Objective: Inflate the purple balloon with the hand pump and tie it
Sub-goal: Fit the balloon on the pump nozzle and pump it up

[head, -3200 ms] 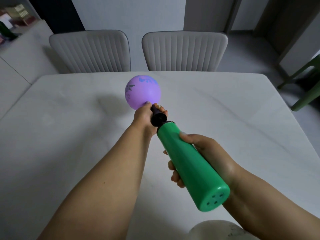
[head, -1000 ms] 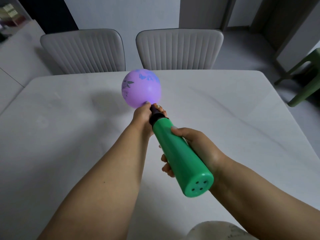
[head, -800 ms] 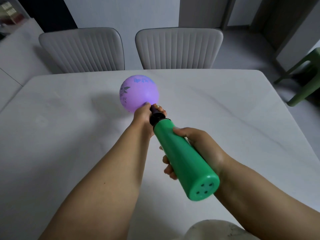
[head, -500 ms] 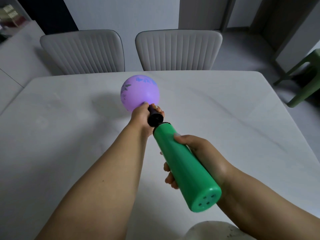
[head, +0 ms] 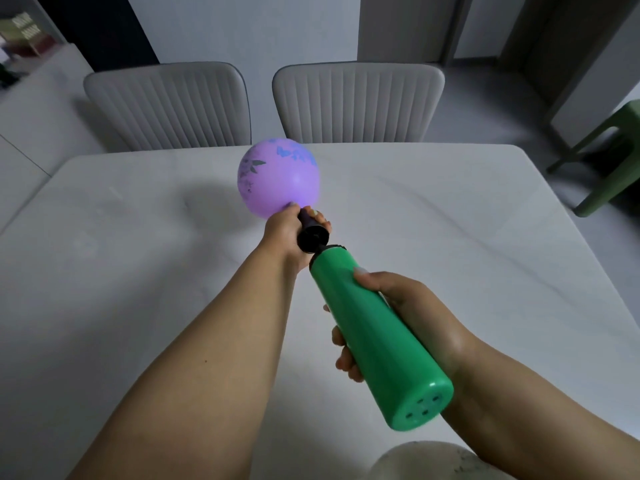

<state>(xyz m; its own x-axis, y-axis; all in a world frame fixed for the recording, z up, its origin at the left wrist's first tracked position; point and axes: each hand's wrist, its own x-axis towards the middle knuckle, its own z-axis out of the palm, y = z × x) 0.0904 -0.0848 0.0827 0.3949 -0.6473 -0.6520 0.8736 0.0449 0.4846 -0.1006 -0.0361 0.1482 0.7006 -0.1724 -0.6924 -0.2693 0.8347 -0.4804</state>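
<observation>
The purple balloon [head: 278,178] is partly blown up, round, with blue butterfly and dark leaf prints on top, held up in the air above the white marble-look table [head: 450,216]. Its neck sits on the black nozzle [head: 310,233] of the green hand pump [head: 374,334]. The left hand [head: 284,233] has its fingers curled tight around the neck and nozzle, right under the balloon. The right hand [head: 412,317] is wrapped around the pump's green barrel, thumb on top, fingertips peeking out underneath. The pump's flat end with little holes points back at the camera. Two grey ribbed chairs [head: 356,102] stand at the far edge of the table, and a green stool [head: 609,157] off to the right.
</observation>
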